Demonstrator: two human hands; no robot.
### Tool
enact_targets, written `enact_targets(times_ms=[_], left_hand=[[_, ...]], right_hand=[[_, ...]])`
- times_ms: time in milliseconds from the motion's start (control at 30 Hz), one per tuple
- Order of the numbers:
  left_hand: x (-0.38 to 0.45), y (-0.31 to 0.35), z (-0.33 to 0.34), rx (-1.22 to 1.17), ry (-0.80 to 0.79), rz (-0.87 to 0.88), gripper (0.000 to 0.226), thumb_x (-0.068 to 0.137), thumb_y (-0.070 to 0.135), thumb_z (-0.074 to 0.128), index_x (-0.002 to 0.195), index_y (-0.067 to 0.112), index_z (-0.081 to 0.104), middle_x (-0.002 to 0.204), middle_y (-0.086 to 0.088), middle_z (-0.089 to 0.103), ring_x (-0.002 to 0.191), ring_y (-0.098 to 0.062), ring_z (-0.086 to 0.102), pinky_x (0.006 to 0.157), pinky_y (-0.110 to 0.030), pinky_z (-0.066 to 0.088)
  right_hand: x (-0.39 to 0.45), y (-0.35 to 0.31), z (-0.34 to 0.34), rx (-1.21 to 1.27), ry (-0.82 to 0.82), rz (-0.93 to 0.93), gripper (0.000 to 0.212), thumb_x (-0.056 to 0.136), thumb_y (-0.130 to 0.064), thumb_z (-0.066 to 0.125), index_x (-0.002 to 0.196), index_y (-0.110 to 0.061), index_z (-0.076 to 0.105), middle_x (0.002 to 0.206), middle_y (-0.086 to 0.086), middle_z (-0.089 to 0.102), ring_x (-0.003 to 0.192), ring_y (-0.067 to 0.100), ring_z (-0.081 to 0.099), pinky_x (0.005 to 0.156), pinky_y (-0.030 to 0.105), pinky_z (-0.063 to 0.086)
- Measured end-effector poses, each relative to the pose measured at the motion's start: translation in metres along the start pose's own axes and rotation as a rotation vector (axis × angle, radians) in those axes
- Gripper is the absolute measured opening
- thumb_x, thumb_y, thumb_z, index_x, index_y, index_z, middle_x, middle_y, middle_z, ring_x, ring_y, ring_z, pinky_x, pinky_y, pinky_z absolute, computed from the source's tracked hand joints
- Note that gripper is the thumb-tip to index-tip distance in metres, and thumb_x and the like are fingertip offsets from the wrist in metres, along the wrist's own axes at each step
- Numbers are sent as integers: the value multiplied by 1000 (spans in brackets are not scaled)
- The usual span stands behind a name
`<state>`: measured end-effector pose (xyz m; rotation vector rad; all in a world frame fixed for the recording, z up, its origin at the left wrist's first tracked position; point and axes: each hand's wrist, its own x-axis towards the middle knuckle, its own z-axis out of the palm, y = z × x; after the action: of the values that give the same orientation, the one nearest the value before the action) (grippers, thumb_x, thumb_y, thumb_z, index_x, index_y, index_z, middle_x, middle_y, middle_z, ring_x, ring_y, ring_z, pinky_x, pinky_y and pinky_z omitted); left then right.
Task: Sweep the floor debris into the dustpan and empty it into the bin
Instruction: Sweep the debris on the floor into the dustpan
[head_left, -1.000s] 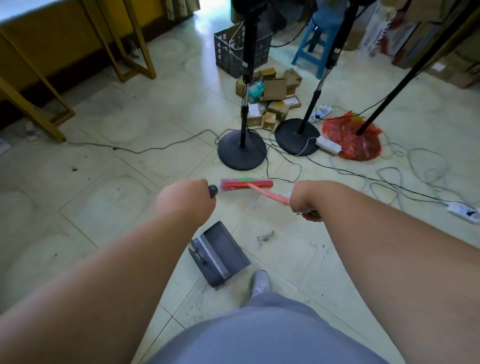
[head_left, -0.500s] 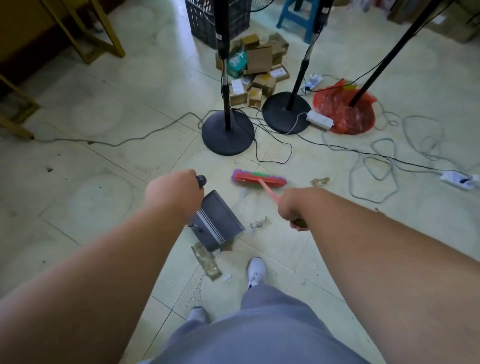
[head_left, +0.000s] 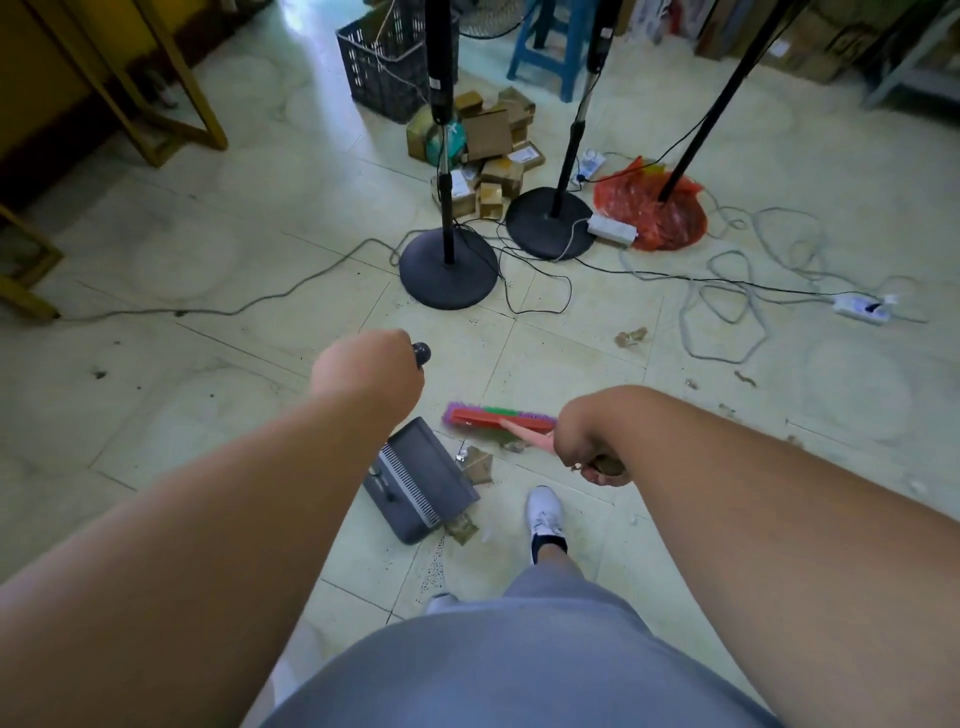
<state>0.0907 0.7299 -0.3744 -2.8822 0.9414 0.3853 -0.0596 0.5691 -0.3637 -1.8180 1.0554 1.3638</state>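
The left hand (head_left: 366, 376) has its fingers curled tight round the black round-tipped handle (head_left: 422, 354) of the dark grey plastic dustpan (head_left: 420, 478). Only the knob at the end of the handle pokes out past the fist. The dustpan sits on the pale green tiled floor (head_left: 234, 249) just below that hand, with its open mouth turned toward the broom.

The right hand (head_left: 584, 441) has its fingers wrapped round the pink stick of the broom with a red head and purple and green bristles (head_left: 496, 417). The broom head lies on the floor just beside the dustpan's mouth. Brown scraps of paper rubbish (head_left: 478, 462) lie between them, and one more scrap (head_left: 462, 529) touches the dustpan's near corner. A white shoe (head_left: 544, 514) stands near the scraps.

Farther off are a black round stand base (head_left: 449, 275), a heap of small brown boxes (head_left: 488, 156) and a red plastic bag (head_left: 649, 213).
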Motion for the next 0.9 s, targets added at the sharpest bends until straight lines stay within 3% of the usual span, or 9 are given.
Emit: enact_targets(times_ms=[100, 233, 367, 433, 500, 600, 800, 900], left_hand=[[-15, -5, 6, -18, -19, 19, 18, 97, 26, 37, 91, 15, 50, 71, -1, 49, 64, -23, 52, 57, -29, 40], [-22, -8, 4, -30, 3, 43, 18, 96, 28, 39, 91, 17, 51, 71, -1, 51, 61, -21, 51, 53, -28, 40], [-22, -7, -8, -24, 36, 56, 19, 97, 29, 39, 92, 15, 52, 70, 0, 49, 60, -20, 50, 52, -28, 39], [-18, -4, -13, -28, 46, 61, 22, 97, 29, 39, 94, 15, 54, 71, 0, 51, 60, -20, 50, 53, -28, 41], [-12, 2, -16, -24, 50, 69, 20, 97, 29, 39, 94, 16, 53, 71, 0, 49, 59, -20, 49, 53, -28, 39], [-1, 21, -23, -32, 47, 101, 19, 99, 30, 39, 94, 16, 50, 69, 1, 46, 61, -21, 48, 54, -28, 37], [44, 67, -36, -63, 64, 140, 28, 101, 36, 37, 97, 15, 55, 68, 3, 45, 68, -23, 51, 54, -27, 35], [74, 94, -40, -63, 61, 136, 25, 101, 37, 37, 91, 17, 49, 67, 3, 44, 65, -20, 48, 53, -27, 34]], right_hand=[[-16, 2, 16, -24, -21, 35, 19, 105, -31, 34, 108, -14, 43, 68, 7, 37, 51, 14, 30, 39, 13, 31], [-35, 11, 17, 10, -22, 62, 45, 102, -40, 37, 142, -19, 39, 65, 5, 34, 48, 13, 29, 40, 11, 28], [-49, 15, 14, 59, 45, 66, 44, 101, -42, 36, 140, -21, 40, 63, 4, 35, 37, 11, 30, 39, 10, 26], [-54, 14, 12, 87, 78, 65, 40, 102, -44, 35, 132, -18, 43, 63, 6, 34, 42, 12, 29, 42, 16, 28], [-57, 14, 7, 128, 107, 66, 37, 102, -46, 33, 100, -11, 45, 65, 6, 33, 48, 12, 28, 45, 18, 29], [-55, 20, -7, 187, 177, 33, 38, 105, -33, 31, 72, -14, 28, 72, 8, 35, 56, 13, 30, 53, 20, 29], [-33, 38, -54, 219, 270, 18, 42, 104, -4, 31, 67, -20, 22, 71, 11, 36, 55, 17, 34, 54, 27, 35], [-8, 55, -87, 277, 339, 41, 39, 101, -2, 36, 69, -20, 26, 68, 10, 35, 55, 19, 41, 66, 32, 42]])
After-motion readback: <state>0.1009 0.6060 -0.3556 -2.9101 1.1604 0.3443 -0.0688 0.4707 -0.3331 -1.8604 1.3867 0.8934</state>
